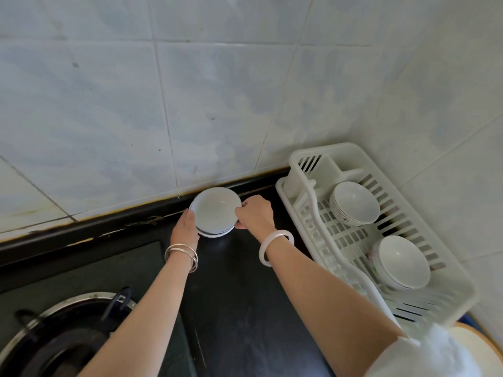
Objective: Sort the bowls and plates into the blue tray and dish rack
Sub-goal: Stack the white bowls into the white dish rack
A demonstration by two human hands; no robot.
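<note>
A white sleeve point(424, 355) sits closest, at the lower right; left of it a gas burner point(68, 336) is set into the black table point(231, 295); both bare forearms reach forward over that table; on the right the white dish rack point(326, 213) holds two bowls, one nearer point(402, 261), one farther point(355, 202); against the tiled wall point(190, 91) a stack of white plates point(216, 212) rests on the table, the left hand point(186, 227) grasping its left edge and the right hand point(254, 213) grasping its right edge.
</note>
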